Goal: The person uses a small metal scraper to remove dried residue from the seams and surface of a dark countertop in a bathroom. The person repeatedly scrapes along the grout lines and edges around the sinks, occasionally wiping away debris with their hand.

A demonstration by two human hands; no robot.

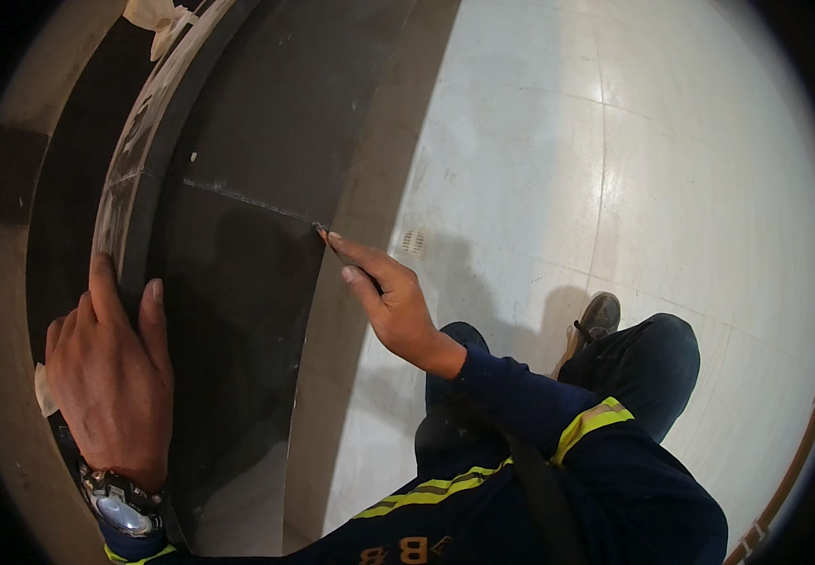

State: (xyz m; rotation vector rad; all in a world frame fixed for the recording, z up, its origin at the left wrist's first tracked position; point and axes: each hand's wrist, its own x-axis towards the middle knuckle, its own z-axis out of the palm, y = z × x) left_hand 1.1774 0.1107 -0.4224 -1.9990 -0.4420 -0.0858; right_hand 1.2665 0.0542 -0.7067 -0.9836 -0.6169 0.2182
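Note:
My right hand is closed on a small, thin tool with an orange-brown side, its kind mostly hidden by my fingers. The tool's tip touches the right end of a pale seam that crosses a dark slab, close to the slab's edge. Flat and with fingers apart, my left hand rests at the raised, whitish-smeared rim along the slab's left side. The index finger lies on that rim, and the thumb reaches over the dark surface.
Pale crumpled scraps of tape or paper cling to the rim's far end. A white tiled floor with a small drain grate lies to the right, below the slab. My shoe and bent knees are there too. A small pale fleck sits near the seam.

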